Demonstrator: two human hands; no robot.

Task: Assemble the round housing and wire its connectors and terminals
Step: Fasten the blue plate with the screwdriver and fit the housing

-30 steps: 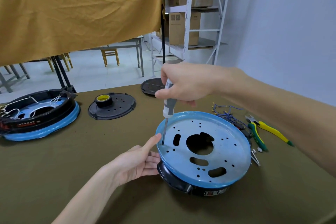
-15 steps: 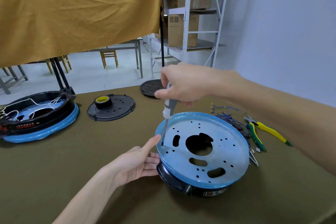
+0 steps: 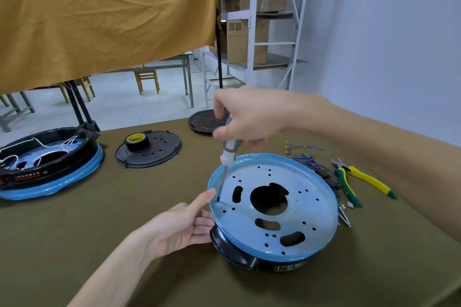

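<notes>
Screwdriver [image 3: 227, 159]: right hand [image 3: 245, 117] clamped, keep upright | plate [image 3: 274, 207]: left hand [image 3: 182, 225] fingers straight, bracing rim | press firmly

Your round housing [image 3: 274, 222] sits on the worktop [image 3: 99, 232]: a blue perforated plate [image 3: 311, 202] tilted atop its black base [image 3: 232, 249], screwdriver [image 3: 229, 154] tip at the left rim.

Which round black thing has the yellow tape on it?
The flat black disc in the middle, holding the tape roll. The other disc behind is bare.
</notes>
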